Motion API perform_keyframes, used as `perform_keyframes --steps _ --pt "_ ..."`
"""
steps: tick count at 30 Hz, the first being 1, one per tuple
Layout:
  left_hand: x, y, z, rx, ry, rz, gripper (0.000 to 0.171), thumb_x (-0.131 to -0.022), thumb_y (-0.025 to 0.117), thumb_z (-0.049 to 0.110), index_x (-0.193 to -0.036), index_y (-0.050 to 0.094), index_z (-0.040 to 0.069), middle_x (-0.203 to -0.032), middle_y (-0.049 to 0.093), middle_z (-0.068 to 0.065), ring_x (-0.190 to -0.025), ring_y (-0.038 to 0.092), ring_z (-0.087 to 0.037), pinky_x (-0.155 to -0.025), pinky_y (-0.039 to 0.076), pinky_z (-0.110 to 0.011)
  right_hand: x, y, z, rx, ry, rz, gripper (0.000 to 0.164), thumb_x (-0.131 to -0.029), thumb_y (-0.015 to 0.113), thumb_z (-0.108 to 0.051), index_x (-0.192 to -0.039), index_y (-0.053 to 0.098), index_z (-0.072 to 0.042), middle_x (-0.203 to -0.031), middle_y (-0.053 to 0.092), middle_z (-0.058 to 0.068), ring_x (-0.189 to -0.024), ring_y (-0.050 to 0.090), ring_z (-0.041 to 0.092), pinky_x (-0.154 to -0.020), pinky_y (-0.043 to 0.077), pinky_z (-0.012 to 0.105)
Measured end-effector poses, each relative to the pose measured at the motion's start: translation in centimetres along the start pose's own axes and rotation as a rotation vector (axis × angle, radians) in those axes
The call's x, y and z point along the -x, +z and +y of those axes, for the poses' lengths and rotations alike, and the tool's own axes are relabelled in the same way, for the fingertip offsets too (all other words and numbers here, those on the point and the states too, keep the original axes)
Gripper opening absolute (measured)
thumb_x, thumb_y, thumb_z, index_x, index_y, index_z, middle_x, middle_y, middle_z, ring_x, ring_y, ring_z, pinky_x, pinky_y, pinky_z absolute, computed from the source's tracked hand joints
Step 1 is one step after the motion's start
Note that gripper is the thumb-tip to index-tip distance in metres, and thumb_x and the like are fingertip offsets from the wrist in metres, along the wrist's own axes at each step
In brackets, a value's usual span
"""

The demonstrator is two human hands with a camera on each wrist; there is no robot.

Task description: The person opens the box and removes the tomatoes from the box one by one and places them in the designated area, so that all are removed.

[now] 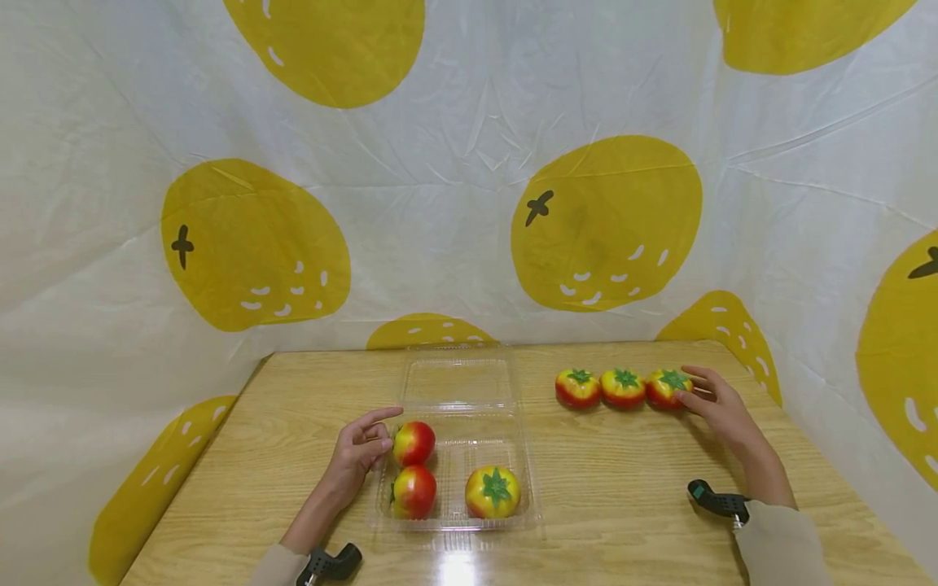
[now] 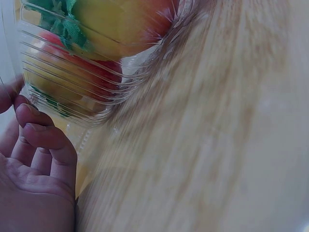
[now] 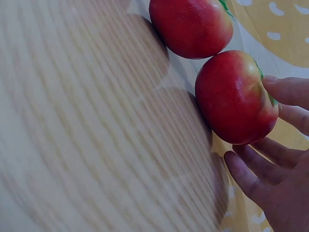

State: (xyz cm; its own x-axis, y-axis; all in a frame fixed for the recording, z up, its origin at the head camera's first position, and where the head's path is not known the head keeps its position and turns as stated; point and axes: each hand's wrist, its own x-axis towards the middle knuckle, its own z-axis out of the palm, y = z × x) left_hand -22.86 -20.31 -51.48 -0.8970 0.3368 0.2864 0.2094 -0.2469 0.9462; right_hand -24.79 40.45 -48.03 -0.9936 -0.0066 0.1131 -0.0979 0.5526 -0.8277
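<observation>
My right hand (image 1: 725, 411) is at the rightmost of three red-and-yellow toy tomatoes standing in a row. Its thumb lies on the green leaves of this tomato (image 3: 236, 96), and the other fingers curve round its far side. At the clear plastic container (image 1: 454, 527), my left hand (image 1: 355, 452) pinches the left rim between thumb and curled fingers. Two tomatoes lie on their sides along the container's left, an upper one (image 1: 414, 443) and a lower one (image 1: 415, 492). A third tomato (image 1: 493, 492) sits leaves up in the front right corner.
The container's clear lid (image 1: 458, 382) is folded back on the wooden table (image 1: 608, 505). Left of the right hand's tomato stand the middle tomato (image 1: 623, 389) and the left tomato (image 1: 577, 389). Behind the table hangs a white curtain (image 1: 440, 244) printed with yellow fruit.
</observation>
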Motion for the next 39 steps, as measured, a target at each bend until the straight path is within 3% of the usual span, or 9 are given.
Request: perform_keyframes --steps 11,19,27,28,31,34,36,39 --pt "0.1 0.1 0.0 -0.01 0.003 0.001 0.051 -0.093 0.053 -0.008 -0.141 0.043 -0.022 -0.073 0.057 0.006 -0.055 0.034 -0.023 -0.046 0.022 -0.039 0.2 -0.4 -0.2 0.015 -0.029 0.032 0.062 -0.107 0.054 -0.02 -0.153 0.027 0.013 -0.148 0.036 0.046 -0.131 0.042 0.063 -0.076 0.04 0.0" --pt "0.1 0.1 0.0 -0.013 -0.002 0.003 0.051 -0.093 0.053 -0.008 -0.141 0.044 -0.021 -0.074 0.057 0.006 -0.054 0.038 -0.017 -0.046 0.023 -0.038 0.0 -1.2 -0.9 0.02 -0.032 0.036 0.066 -0.106 0.056 -0.026 -0.156 0.028 0.008 -0.151 0.038 0.041 -0.133 0.042 0.057 -0.077 0.046 0.005" --pt "0.0 0.1 0.1 -0.004 0.007 -0.01 0.051 -0.094 0.052 -0.008 -0.142 0.043 -0.021 -0.074 0.058 0.006 -0.054 0.04 -0.016 -0.046 0.024 -0.038 -0.1 -1.6 -2.7 0.069 -0.108 0.097 0.063 -0.104 0.06 -0.022 -0.153 0.034 0.01 -0.146 0.043 0.041 -0.129 0.045 0.059 -0.075 0.038 0.0" --pt "0.0 0.1 0.1 -0.003 0.007 -0.01 0.051 -0.094 0.053 -0.008 -0.142 0.043 -0.021 -0.074 0.058 0.006 -0.054 0.04 -0.016 -0.046 0.024 -0.038 -0.1 -1.6 -2.8 0.077 -0.126 0.107 0.062 -0.104 0.061 -0.02 -0.152 0.036 0.01 -0.146 0.044 0.041 -0.128 0.047 0.056 -0.075 0.038 0.0" --pt "0.0 0.1 0.1 -0.002 0.002 -0.004 0.051 -0.094 0.053 -0.008 -0.141 0.043 -0.021 -0.074 0.058 0.005 -0.054 0.04 -0.015 -0.046 0.023 -0.038 0.0 -1.7 -3.2 0.091 -0.167 0.132 0.059 -0.103 0.063 -0.017 -0.15 0.039 0.01 -0.143 0.048 0.036 -0.122 0.058 0.021 -0.078 0.039 -0.001" --pt "0.1 0.1 0.1 -0.006 -0.003 0.003 0.051 -0.093 0.053 -0.007 -0.141 0.043 -0.021 -0.074 0.058 0.005 -0.054 0.041 -0.013 -0.046 0.023 -0.038 0.0 -1.6 -3.7 0.108 -0.206 0.147 0.057 -0.102 0.065 -0.016 -0.148 0.043 0.008 -0.139 0.051 0.026 -0.112 0.046 -0.012 -0.081 0.039 -0.001" --pt "0.1 0.1 0.1 -0.01 -0.005 0.005 0.051 -0.093 0.054 -0.007 -0.141 0.044 -0.021 -0.074 0.058 0.005 -0.054 0.042 -0.012 -0.046 0.023 -0.038 0.0 -1.6 -4.1 0.11 -0.226 0.149 0.055 -0.102 0.065 -0.016 -0.147 0.044 0.007 -0.137 0.052 0.02 -0.11 0.04 -0.021 -0.082 0.038 -0.002" --pt "0.0 0.1 0.0 -0.015 -0.007 0.007 0.051 -0.093 0.054 -0.007 -0.141 0.044 -0.021 -0.074 0.058 0.005 -0.055 0.042 -0.012 -0.046 0.024 -0.037 0.2 -1.5 -4.9 0.118 -0.239 0.141 0.055 -0.102 0.065 -0.017 -0.147 0.045 0.006 -0.137 0.052 0.013 -0.111 0.039 -0.021 -0.082 0.037 -0.003"
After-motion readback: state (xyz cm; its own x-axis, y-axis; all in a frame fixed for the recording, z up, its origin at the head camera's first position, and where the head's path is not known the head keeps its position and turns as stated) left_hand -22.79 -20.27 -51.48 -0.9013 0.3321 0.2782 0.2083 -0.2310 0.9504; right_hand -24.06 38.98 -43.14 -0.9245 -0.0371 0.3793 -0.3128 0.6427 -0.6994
